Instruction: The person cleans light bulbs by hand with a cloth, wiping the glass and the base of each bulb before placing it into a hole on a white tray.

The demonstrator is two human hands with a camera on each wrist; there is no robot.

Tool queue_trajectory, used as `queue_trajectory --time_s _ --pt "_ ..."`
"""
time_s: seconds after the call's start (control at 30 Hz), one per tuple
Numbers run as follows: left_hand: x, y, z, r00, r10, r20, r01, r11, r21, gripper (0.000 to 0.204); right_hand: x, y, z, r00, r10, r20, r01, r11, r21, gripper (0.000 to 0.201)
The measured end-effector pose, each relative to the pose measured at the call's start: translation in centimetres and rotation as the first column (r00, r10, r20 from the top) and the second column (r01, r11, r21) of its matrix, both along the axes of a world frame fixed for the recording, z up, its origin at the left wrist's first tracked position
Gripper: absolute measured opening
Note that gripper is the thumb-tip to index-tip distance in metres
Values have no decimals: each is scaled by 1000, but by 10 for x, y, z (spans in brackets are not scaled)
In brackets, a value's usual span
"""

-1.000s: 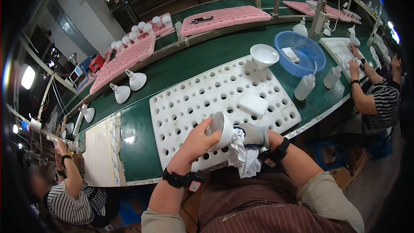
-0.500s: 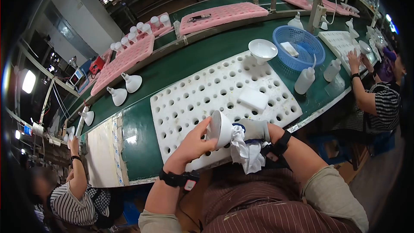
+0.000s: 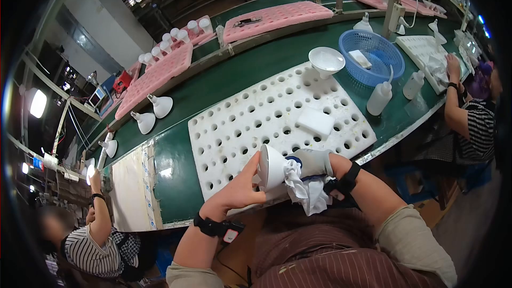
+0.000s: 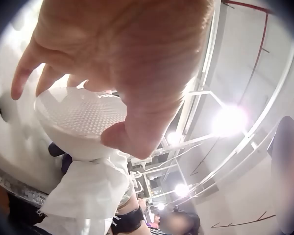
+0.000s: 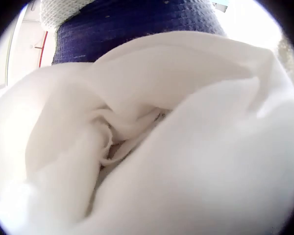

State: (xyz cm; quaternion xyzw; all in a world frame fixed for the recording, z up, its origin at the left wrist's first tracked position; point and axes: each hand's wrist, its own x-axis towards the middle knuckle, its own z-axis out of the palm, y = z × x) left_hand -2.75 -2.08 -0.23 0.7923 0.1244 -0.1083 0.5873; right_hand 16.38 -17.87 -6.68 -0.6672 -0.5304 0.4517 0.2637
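In the head view a white reflector bulb (image 3: 273, 167) is tilted on its side over the near edge of the foam tray, its wide face toward my left hand (image 3: 237, 189). In the left wrist view my bare thumb and fingers lie at opposite sides of the rim of its dimpled lens (image 4: 83, 110). My right hand (image 3: 316, 162), in a grey and blue glove, grips a crumpled white cloth (image 3: 309, 194) around the bulb's narrow end. That cloth fills the right wrist view and hides the bulb's base and my fingertips.
The white foam tray (image 3: 234, 138) with rows of holes carries a white foam block (image 3: 316, 121) and another reflector bulb (image 3: 326, 61). Beyond are a blue basket (image 3: 372, 58) and squeeze bottles (image 3: 380, 98). Two bulbs (image 3: 161, 105) lie at left. People work at both sides.
The bulb has turned slightly, showing its face more edge-on in the head view. My left thumb has shifted lower along its rim. The right hand keeps its grip on the cloth.
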Motion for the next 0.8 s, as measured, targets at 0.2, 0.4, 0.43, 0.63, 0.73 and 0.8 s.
queue_trajectory --time_s 0.2,0.4,0.43,0.63,0.73,0.8 --pt "32 0 4 912 237 -334 -339 894 -291 82 -11 0 -3 996 -43 79 39 998 52 41" --pt "24 0 -12 904 305 -299 -393 869 -300 81 -6 -4 -7 999 -40 16 39 997 71 41" --pt "18 7 -23 955 235 -178 -279 917 -285 85 -4 -4 -10 999 -39 -15 40 997 60 41" --pt "-5 1 -17 998 16 58 -11 997 -77 101 1 -2 -7 998 -40 -39 40 999 -5 40" --pt "-6 1 -17 999 12 51 -9 998 -56 100 0 -1 -7 998 -54 -38 54 999 5 41" --pt "-1 4 -19 999 35 35 -31 994 -109 97 0 -1 -13 999 -43 -27 43 999 28 40"
